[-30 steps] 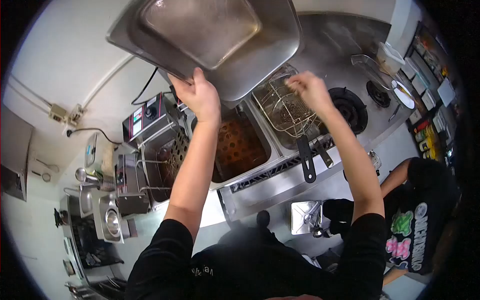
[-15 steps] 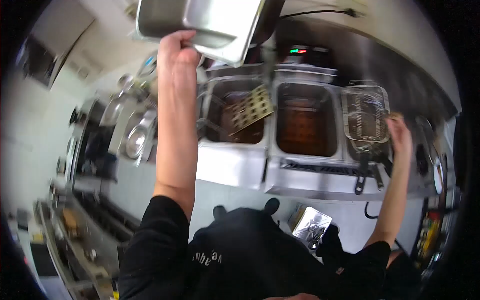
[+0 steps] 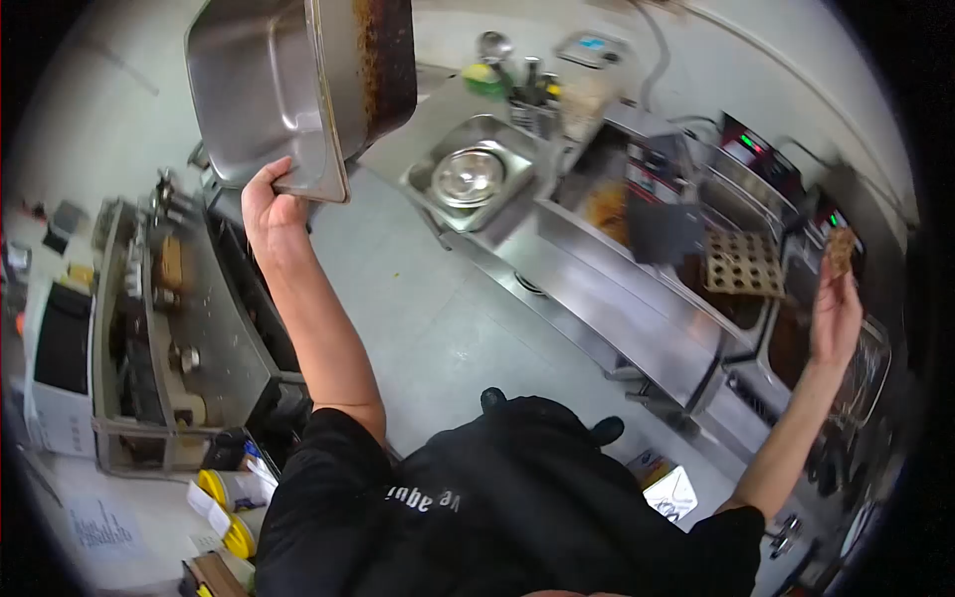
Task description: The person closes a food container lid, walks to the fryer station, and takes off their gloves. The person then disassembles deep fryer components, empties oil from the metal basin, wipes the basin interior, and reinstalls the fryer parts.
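Note:
Raised at the upper left, my left hand (image 3: 274, 214) grips the rim of a deep metal pan (image 3: 264, 95), tilted so its inside shows. Brown stains mark the pan's outer side. My right hand (image 3: 836, 308) is up at the right, its fingertips pinching a small brown piece (image 3: 841, 249) that looks like fried food. Beneath and beside that hand are the fryers, where a perforated metal plate (image 3: 743, 264) rests over one vat.
A metal tray with a round bowl (image 3: 468, 177) sits on the counter (image 3: 617, 289) ahead. Ladles and utensils (image 3: 537, 90) stand behind it. Steel shelving (image 3: 189, 328) runs along the left. A wire basket (image 3: 865, 373) is at the far right. Floor (image 3: 438, 289) shows between.
The view has swung left, away from the fryers. My left hand still carries the pan, now turned more on its side. My right hand has risen, and the brown piece shows clearly.

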Tool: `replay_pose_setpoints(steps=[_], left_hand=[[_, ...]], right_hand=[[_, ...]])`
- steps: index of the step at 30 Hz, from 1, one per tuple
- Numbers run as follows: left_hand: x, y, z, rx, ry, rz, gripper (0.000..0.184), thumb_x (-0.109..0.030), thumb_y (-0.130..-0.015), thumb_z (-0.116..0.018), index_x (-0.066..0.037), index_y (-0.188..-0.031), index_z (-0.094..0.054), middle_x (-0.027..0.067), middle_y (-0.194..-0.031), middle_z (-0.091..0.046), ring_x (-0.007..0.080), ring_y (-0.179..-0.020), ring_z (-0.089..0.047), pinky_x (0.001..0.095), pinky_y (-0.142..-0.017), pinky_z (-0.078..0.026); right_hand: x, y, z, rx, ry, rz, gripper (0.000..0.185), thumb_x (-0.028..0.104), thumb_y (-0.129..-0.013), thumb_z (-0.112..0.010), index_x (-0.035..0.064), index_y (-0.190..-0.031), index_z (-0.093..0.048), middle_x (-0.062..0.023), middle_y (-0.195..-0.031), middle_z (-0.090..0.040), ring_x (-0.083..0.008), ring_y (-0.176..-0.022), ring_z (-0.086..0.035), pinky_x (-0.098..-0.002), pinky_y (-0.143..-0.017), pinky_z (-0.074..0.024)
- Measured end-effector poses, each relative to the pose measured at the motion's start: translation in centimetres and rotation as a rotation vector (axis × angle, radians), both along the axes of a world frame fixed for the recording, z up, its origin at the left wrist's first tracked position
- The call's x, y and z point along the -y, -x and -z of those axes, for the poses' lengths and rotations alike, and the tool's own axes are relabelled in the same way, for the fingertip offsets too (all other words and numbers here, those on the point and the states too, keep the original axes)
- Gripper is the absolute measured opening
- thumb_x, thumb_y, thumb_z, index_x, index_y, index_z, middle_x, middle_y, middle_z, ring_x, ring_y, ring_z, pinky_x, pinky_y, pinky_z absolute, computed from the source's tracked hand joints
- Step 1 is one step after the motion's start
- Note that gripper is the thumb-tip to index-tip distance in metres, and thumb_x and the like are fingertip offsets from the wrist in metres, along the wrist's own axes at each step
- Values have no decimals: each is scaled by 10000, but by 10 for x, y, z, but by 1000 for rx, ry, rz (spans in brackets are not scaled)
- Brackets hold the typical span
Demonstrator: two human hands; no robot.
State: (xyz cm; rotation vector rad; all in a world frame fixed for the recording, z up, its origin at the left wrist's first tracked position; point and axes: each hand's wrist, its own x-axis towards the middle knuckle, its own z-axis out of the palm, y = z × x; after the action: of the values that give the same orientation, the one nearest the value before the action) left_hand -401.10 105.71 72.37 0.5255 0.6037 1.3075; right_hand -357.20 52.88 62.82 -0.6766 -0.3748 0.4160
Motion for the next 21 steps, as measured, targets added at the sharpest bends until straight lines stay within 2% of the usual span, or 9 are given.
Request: replay_pose_setpoints(steps=[1,3,5,9,14,15,18,19,21], left_hand=[[-21,32,9,13,16,-44,417,114,-833,-431,67,-1247,-433,225,-1293,-483,405,-1208,-480,557,-1040,-408],[-58,96,29,-45,117,-196,370,108,-821,-449,70,-1189,-463,218,-1251,-509,384,-1145,-528,530,-994,-457],[-106,162,66,-65,52,-346,310,111,-790,-456,64,-1094,-493,217,-1200,-537,356,-1047,-575,508,-945,-490],[-151,240,99,-53,174,-427,365,113,-790,-424,90,-1152,-466,233,-1215,-522,379,-1110,-544,533,-979,-462],[-222,283,130,116,306,-501,403,121,-772,-387,129,-1171,-444,252,-1205,-522,424,-1134,-522,596,-1018,-407],[-252,305,150,82,341,-413,365,99,-771,-423,108,-1131,-480,242,-1136,-569,400,-1089,-559,583,-983,-440],[-322,317,170,-112,354,-551,366,100,-736,-496,51,-1098,-522,171,-969,-612,302,-948,-601,501,-854,-517],[-352,325,181,-159,377,-609,396,112,-718,-515,16,-1103,-535,139,-921,-615,270,-906,-602,472,-810,-532],[-404,328,191,-141,306,-772,720,164,-676,-506,-50,-1328,-287,156,-1137,-517,275,-982,-572,461,-821,-524]], right_hand=[[-39,19,9,37,-72,-192,404,29,-991,-391,-100,-1370,-340,-231,-1402,-414,-307,-1299,-432,-412,-1092,-414],[-122,58,26,-60,-104,-350,397,35,-992,-386,-85,-1369,-356,-233,-1393,-426,-314,-1292,-441,-420,-1084,-419],[-205,104,45,-184,5,-298,383,46,-986,-414,-80,-1347,-391,-234,-1362,-461,-320,-1259,-477,-408,-1056,-445],[-351,173,93,-407,-40,-568,333,58,-970,-461,-73,-1276,-466,-204,-1286,-536,-307,-1207,-525,-416,-1047,-453],[-506,244,116,-495,29,-606,285,33,-951,-482,-74,-1214,-493,-194,-1206,-573,-310,-1143,-561,-421,-1022,-473],[-538,258,116,-507,76,-625,280,30,-942,-489,-76,-1202,-497,-196,-1197,-576,-305,-1129,-569,-424,-1010,-481],[-640,295,128,-546,104,-742,277,34,-930,-503,-75,-1185,-503,-196,-1183,-580,-300,-1110,-580,-430,-991,-493],[-674,305,135,-572,95,-792,279,40,-925,-508,-72,-1180,-506,-196,-1179,-581,-299,-1105,-583,-433,-983,-496],[-743,325,153,-656,107,-899,274,57,-924,-509,-44,-1179,-523,-185,-1172,-591,-299,-1117,-575,-420,-985,-487]])
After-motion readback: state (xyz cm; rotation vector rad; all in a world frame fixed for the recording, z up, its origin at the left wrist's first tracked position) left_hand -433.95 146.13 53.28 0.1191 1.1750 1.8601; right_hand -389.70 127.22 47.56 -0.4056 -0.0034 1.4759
